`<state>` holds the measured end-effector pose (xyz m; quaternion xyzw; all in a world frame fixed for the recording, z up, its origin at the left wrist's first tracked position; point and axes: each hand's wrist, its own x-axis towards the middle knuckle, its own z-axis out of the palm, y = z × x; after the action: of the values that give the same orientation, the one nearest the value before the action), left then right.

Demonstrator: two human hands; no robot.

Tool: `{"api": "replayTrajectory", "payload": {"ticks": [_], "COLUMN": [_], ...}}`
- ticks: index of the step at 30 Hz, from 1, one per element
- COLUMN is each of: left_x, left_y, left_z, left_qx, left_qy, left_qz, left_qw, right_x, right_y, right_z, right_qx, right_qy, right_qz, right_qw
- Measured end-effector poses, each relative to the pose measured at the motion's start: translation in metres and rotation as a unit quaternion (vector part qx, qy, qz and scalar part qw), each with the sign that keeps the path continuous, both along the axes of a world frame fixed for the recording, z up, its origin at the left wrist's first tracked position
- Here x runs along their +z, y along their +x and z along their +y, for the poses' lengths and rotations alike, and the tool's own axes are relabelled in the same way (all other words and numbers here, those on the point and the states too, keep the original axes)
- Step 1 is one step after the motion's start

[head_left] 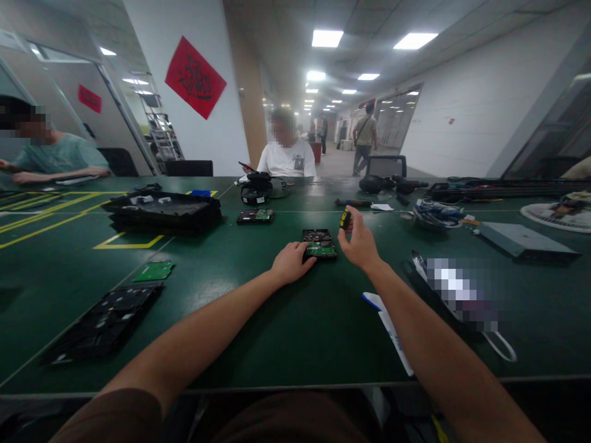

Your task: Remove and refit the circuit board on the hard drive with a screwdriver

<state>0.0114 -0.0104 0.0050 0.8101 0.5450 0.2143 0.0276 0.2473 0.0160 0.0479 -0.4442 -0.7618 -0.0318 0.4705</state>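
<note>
In front of me on the green table lies a hard drive (316, 236), its underside up, with a green circuit board (322, 249) on the near part. My left hand (293, 262) grips its left edge, fingers over the side and thumb at the near corner. My right hand (359, 241) is raised just right of the drive, closed around a screwdriver (344, 219) with a yellow and black handle. The screwdriver's shaft cannot be made out, and its handle is apart from the drive.
Another drive (255, 216) lies beyond my left hand. Black trays (161, 212), a loose green board (154, 271) and a black bracket (106, 320) are leftward. Rightward are a cable bundle (436, 214), a metal box (526, 240) and a white-blue strip (392, 335). A person (286, 157) sits opposite.
</note>
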Motion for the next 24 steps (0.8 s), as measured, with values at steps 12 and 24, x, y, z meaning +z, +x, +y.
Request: {"api": "replayTrajectory", "payload": {"ticks": [12,24], "left_x": [-0.0014,-0.0017], "left_y": [-0.0012,0.0002], "left_z": [0.0006,0.0005], "left_qx": [0.002,0.001], "left_qy": [0.001,0.005], "left_qz": [-0.001,0.001], "left_qw": [1.000,1.000], "right_x": [0.0029,0.0016], "right_y": [-0.0001,-0.0005], "right_z": [-0.0021,-0.0010], "right_qx": [-0.005,0.005], "right_qy": [-0.009,-0.013], "right_qz": [0.009,0.007], "right_qw": [1.000,1.000]}}
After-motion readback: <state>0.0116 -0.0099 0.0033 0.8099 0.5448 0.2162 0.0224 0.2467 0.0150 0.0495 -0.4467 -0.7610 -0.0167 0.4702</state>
